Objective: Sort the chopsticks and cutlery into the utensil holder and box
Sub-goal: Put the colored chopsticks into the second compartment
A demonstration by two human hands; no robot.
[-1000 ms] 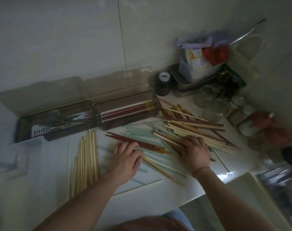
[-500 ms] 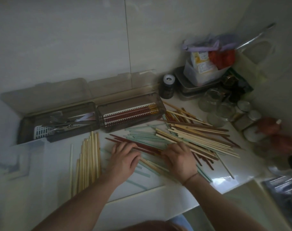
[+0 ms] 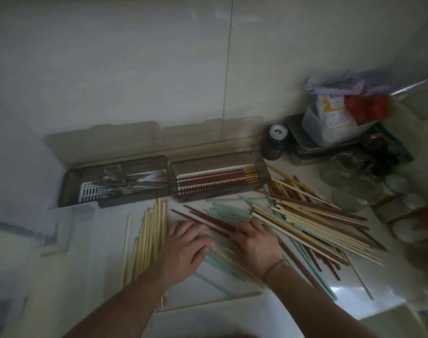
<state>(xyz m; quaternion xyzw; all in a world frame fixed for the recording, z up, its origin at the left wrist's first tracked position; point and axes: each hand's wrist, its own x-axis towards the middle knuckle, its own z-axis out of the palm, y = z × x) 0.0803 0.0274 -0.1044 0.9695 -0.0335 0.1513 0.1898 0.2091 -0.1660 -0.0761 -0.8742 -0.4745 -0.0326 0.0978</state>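
A grey two-part box (image 3: 261, 167) stands open against the wall. Its left half holds metal cutlery (image 3: 120, 181); its right half holds red chopsticks (image 3: 215, 178) on a white rack. A mixed pile of chopsticks (image 3: 313, 228) in cream, green, brown and red covers the counter at right. A sorted row of pale wooden chopsticks (image 3: 149, 237) lies at left. My left hand (image 3: 183, 250) rests flat on green chopsticks, its fingers blurred. My right hand (image 3: 254, 240) has its fingers curled over the ends of a few loose red chopsticks (image 3: 205, 219).
The box lid (image 3: 134, 140) leans back on the tiled wall. Glass jars (image 3: 347, 172), a dark bottle (image 3: 274, 142), a metal tray (image 3: 303, 147) with a plastic tub and bags crowd the back right corner. A white board edge (image 3: 208, 303) lies near me.
Both hands have drawn closer together. My right hand slid left from the mixed pile to the red chopsticks. The camera has shifted, so the box now sits further right in view.
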